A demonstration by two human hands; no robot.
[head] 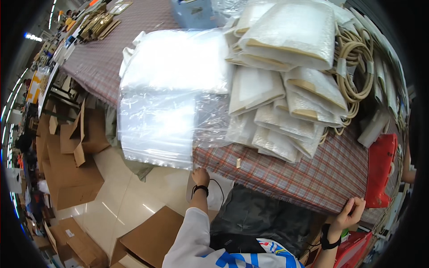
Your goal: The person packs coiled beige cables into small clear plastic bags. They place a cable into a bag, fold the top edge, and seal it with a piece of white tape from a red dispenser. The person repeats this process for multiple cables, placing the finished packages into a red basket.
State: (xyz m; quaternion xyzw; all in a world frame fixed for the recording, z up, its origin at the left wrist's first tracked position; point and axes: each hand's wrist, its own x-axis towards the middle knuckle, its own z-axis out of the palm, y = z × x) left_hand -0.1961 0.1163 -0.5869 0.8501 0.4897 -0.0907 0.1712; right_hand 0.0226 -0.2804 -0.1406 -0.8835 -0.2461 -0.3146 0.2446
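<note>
My left hand (200, 176) is at the near table edge, by the lower right corner of a stack of clear plastic bags (157, 130). Its fingertips are hidden, so whether they grip the plastic is unclear. My right hand (351, 211) rests at the edge of the checked tablecloth (321, 181), fingers curled and thumb close to them; I cannot make out anything held. Beside the plastic bags, folded bubble-wrap packets (288, 33) with brownish edges lie in an untidy pile. White material shows under the plastic at the upper left.
Coiled beige cords (355, 73) lie right of the packets, near a red plastic container (380, 174). A blue bin (196, 13) stands behind the bags. Open cardboard boxes (72, 174) and another carton (150, 234) occupy the floor at left. A small tan piece (238, 163) lies on the cloth.
</note>
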